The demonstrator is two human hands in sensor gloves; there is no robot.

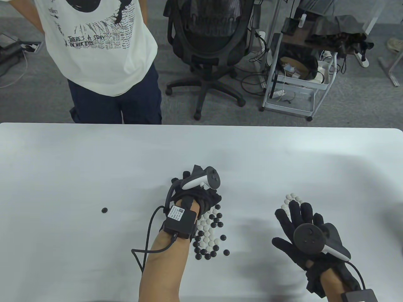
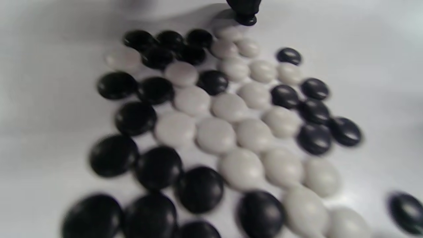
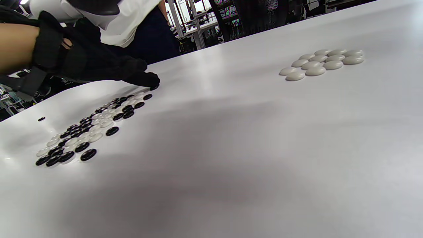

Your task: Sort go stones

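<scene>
1. The black-gloved left hand [image 1: 196, 188] curls its fingertips [image 3: 145, 79] onto one glossy black stone [image 2: 246, 20] at the twelve o'clock edge of the mixed black-and-white stone pile [image 1: 209, 232]; a slip would scatter its neighbours.
2. The black-gloved right hand [image 1: 302, 232] hovers with fingers spread, holding nothing; lowered, it could disturb the sorted white stone cluster [image 3: 322, 62] at its twelve o'clock.

This looks like an office or a lab room. Behind the white table [image 1: 63, 151] is grey carpet [image 1: 346, 100], a black desk chair [image 1: 207, 47] on wheels, and a white cart [image 1: 296, 88] full of cables and gear. A person in a white shirt [image 1: 94, 47] stands nearby.
</scene>
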